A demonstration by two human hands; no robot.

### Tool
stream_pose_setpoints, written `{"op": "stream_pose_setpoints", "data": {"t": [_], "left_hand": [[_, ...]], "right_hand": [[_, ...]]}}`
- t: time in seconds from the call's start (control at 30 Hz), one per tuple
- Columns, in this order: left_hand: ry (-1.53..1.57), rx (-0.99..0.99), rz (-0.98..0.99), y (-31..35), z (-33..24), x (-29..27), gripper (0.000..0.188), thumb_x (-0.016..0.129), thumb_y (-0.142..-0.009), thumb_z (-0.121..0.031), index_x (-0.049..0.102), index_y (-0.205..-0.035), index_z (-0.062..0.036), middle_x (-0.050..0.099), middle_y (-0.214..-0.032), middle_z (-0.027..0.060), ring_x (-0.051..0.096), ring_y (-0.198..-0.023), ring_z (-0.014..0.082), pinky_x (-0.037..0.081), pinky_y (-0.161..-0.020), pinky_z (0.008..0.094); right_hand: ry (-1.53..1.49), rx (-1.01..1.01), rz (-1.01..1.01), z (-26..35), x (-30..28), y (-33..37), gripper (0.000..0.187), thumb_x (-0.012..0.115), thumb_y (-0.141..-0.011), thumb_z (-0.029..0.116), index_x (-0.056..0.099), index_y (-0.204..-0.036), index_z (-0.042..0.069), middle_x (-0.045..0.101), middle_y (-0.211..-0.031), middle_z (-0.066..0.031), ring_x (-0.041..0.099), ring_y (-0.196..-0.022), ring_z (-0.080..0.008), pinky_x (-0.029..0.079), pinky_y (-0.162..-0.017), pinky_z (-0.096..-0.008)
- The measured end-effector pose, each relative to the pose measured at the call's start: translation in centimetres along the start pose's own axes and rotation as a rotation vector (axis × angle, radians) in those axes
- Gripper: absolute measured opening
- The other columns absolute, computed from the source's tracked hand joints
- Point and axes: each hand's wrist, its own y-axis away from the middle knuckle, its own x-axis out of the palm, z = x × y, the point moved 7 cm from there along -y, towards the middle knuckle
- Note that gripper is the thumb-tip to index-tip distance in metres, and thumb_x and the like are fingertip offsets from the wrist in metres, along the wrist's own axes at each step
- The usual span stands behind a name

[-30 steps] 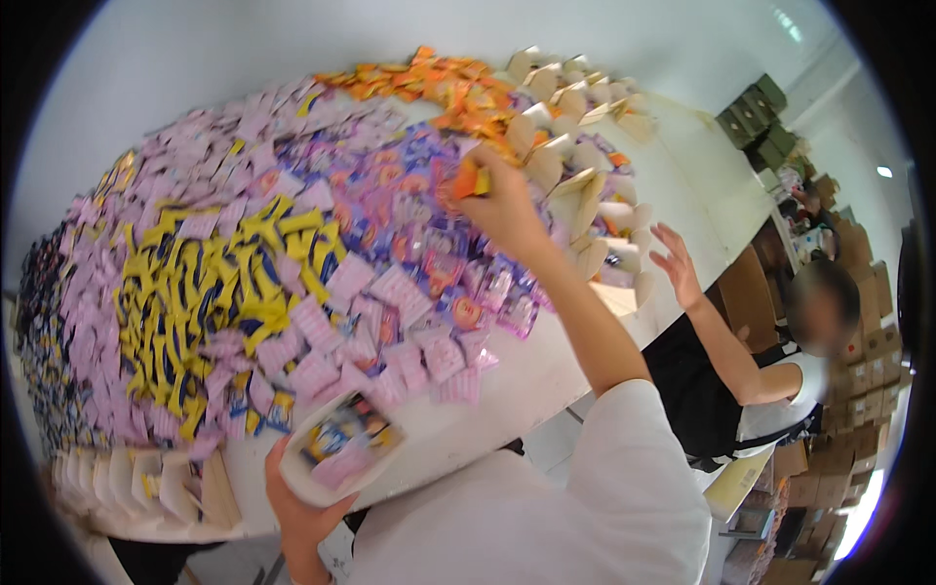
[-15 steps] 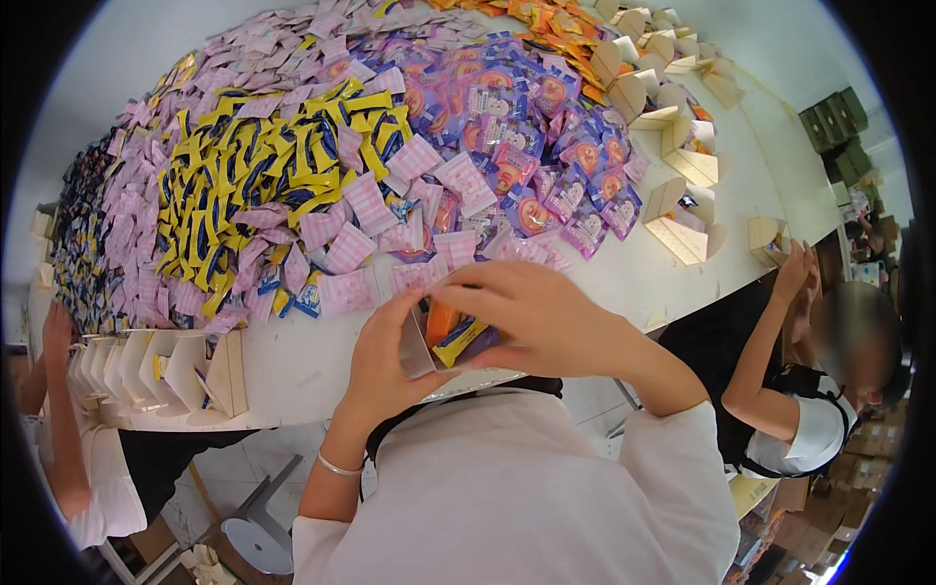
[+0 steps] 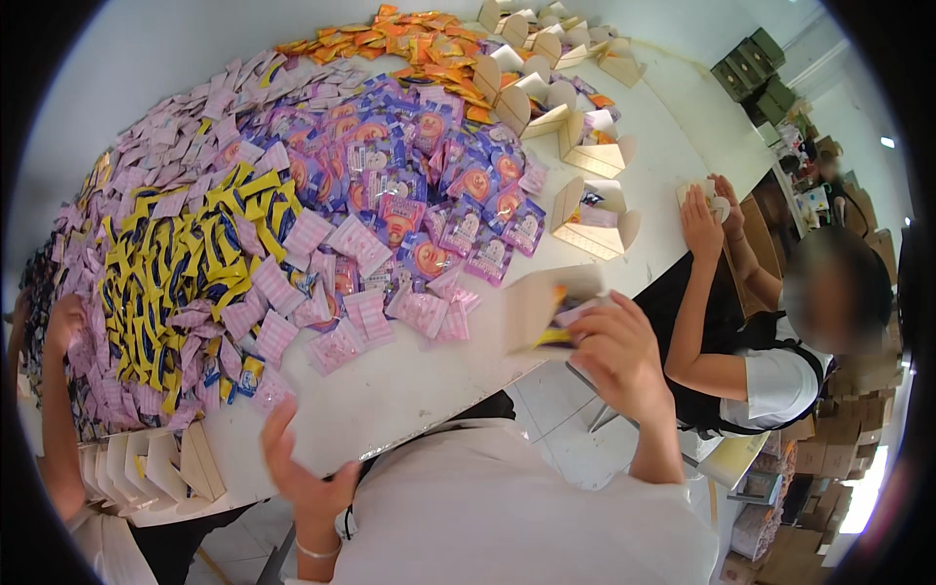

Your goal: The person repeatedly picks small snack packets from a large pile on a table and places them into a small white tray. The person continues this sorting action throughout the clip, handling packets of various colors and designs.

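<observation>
My right hand (image 3: 624,361) grips the near side of a cream cardboard box (image 3: 531,307), blurred by motion, over the table's front edge. Inside the box a yellow packet (image 3: 554,336) and some other small packets show in part. My left hand (image 3: 304,468) is held apart at the table edge, thumb and fingers spread, nothing in it. Closest to that hand are pink-and-white striped packets (image 3: 276,336) and a small blue-and-yellow packet (image 3: 251,372). Purple packets (image 3: 429,255) lie heaped farther back.
Yellow packets (image 3: 175,292) and orange packets (image 3: 400,44) form more piles. Filled boxes (image 3: 593,219) line the right side; upright boxes (image 3: 146,468) stand at the left. A co-worker's hands (image 3: 704,219) hold a box at right; another person's hand (image 3: 66,322) reaches into the pile at left.
The box has moved right in my right hand. My left hand has let go of it, moved left and opened. The view has turned rightward. The co-worker at right now holds a box.
</observation>
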Motion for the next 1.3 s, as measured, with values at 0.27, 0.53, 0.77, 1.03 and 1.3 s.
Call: {"op": "stream_pose_setpoints", "data": {"t": [0.27,0.53,0.77,1.03,1.3], "left_hand": [[-0.85,-0.124,-0.645,10.0,2.7,-13.3,0.052,0.064,-0.08,-0.026,0.038,-0.116,0.0012,0.043,-0.111,0.0149,0.045,-0.103,0.0264,0.035,-0.092,0.0392],[-0.557,-0.579,-0.733,13.4,6.9,-14.9,0.095,0.079,-0.06,-0.012,0.019,-0.134,-0.0024,0.022,-0.134,0.0137,0.029,-0.122,0.0278,0.028,-0.099,0.0421],[-0.401,-0.623,-0.78,10.5,8.5,-15.1,0.101,0.08,-0.058,-0.008,0.014,-0.135,0.0003,0.024,-0.129,0.0155,0.029,-0.121,0.0275,0.027,-0.101,0.0402],[-0.493,-0.642,-0.764,11.6,8.2,-16.2,0.086,0.075,-0.06,-0.007,0.024,-0.128,-0.0027,0.032,-0.127,0.0143,0.034,-0.117,0.0272,0.026,-0.101,0.0405],[0.023,-0.332,-0.328,7.8,4.9,-9.5,0.087,0.085,-0.05,-0.016,0.032,-0.119,-0.0086,0.04,-0.12,0.0185,0.044,-0.109,0.0302,0.037,-0.09,0.0428]], "right_hand": [[0.245,0.142,-0.271,-10.7,1.9,-0.9,0.014,0.064,-0.066,0.003,0.052,-0.073,0.004,0.059,-0.09,-0.0097,0.055,-0.087,-0.0289,0.041,-0.079,-0.0404],[0.349,0.052,-0.107,-16.3,1.8,-4.1,0.034,0.06,-0.078,0.007,0.054,-0.11,0.003,0.049,-0.119,-0.0185,0.043,-0.113,-0.0347,0.035,-0.095,-0.04],[0.166,-0.063,-0.219,-3.1,3.8,-8.5,0.056,0.065,-0.072,0.002,0.044,-0.124,0.004,0.04,-0.13,-0.0167,0.036,-0.122,-0.0352,0.031,-0.1,-0.0426],[-0.195,-0.835,-0.034,13.2,11.1,-16.7,0.039,0.07,-0.068,0.018,0.056,-0.103,0.007,0.052,-0.115,-0.0167,0.048,-0.11,-0.0303,0.039,-0.091,-0.0445],[-0.563,-0.334,-0.227,5.9,17.0,-38.6,0.022,0.056,-0.077,0.007,0.056,-0.097,-0.001,0.059,-0.091,-0.0158,0.057,-0.084,-0.0297,0.045,-0.074,-0.0336]]}}
